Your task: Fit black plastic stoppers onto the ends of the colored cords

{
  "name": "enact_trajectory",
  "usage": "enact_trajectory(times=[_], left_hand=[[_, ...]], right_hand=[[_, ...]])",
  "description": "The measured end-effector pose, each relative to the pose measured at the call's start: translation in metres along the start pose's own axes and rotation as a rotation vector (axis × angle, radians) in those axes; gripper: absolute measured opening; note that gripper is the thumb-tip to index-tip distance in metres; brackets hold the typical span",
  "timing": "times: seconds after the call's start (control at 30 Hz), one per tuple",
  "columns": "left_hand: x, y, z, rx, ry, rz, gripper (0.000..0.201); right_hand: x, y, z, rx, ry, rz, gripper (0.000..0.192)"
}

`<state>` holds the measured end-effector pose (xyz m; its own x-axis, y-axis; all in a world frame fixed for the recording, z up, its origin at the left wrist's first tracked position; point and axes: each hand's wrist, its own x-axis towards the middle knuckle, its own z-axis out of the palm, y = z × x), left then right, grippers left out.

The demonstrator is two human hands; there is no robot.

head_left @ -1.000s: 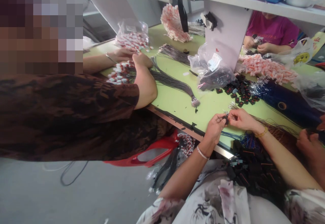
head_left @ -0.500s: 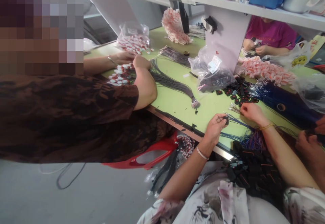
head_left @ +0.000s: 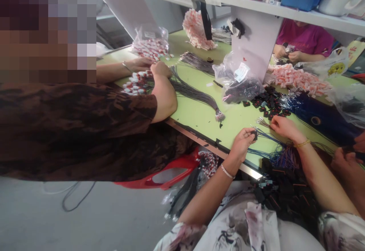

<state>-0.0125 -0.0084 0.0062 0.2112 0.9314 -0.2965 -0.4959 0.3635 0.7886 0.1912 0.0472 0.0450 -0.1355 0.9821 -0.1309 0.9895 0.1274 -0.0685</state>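
Between the thumb and fingers of my left hand (head_left: 243, 141) is a small black connector housing (head_left: 254, 134), held above the table's front edge. My right hand (head_left: 282, 126) has its fingers curled together over a bundle of brown wires (head_left: 262, 122) with bare metal tips. What lies inside its pinch is hidden. Blue wires (head_left: 261, 153) run across the table between my two hands and join a purple and blue bunch (head_left: 288, 157) beneath my right forearm. Just beyond my right hand lies a heap of black connector housings (head_left: 272, 103).
Many black housings (head_left: 291, 190) fill my lap. A co-worker's arm (head_left: 165, 95) reaches over white-and-red connectors at left; other hands (head_left: 346, 163) are at far right. A plastic bag (head_left: 238, 80), a grey wire bundle (head_left: 196, 91) and a dark blue wire bundle (head_left: 322, 114) lie on the green table (head_left: 194, 110).
My right hand has shifted very slightly over the brown wires. My left hand keeps its hold on the black connector housing, almost unmoved.
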Motion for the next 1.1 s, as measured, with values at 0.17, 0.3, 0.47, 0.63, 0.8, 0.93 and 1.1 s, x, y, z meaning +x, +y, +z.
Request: enact_trajectory(times=[0.17, 0.3, 0.47, 0.63, 0.8, 0.93, 1.1], left_hand=[[0.001, 0.0, 0.0, 0.004, 0.002, -0.006, 0.023], [0.001, -0.001, 0.0, -0.008, -0.001, -0.007, 0.022], [0.001, -0.001, 0.0, 0.004, 0.01, 0.0, 0.021], [0.0, -0.001, 0.005, -0.04, 0.007, 0.013, 0.022], [0.003, -0.002, 0.009, -0.158, -0.008, -0.006, 0.022], [0.008, -0.004, 0.009, -0.225, -0.027, -0.026, 0.022], [0.011, -0.006, 0.009, -0.215, -0.009, -0.043, 0.023]], right_hand=[[0.0, 0.001, -0.001, -0.029, -0.042, -0.025, 0.016], [0.0, 0.002, -0.001, -0.072, 0.012, 0.012, 0.019], [0.0, 0.0, 0.001, 0.18, 0.151, -0.057, 0.013], [0.001, -0.015, 0.0, 0.648, 0.219, -0.193, 0.017], [-0.006, -0.028, -0.005, 0.84, 0.107, -0.256, 0.015], [-0.013, -0.03, -0.004, 0.889, 0.009, -0.251, 0.011], [-0.016, -0.03, -0.003, 0.839, -0.007, -0.276, 0.007]])
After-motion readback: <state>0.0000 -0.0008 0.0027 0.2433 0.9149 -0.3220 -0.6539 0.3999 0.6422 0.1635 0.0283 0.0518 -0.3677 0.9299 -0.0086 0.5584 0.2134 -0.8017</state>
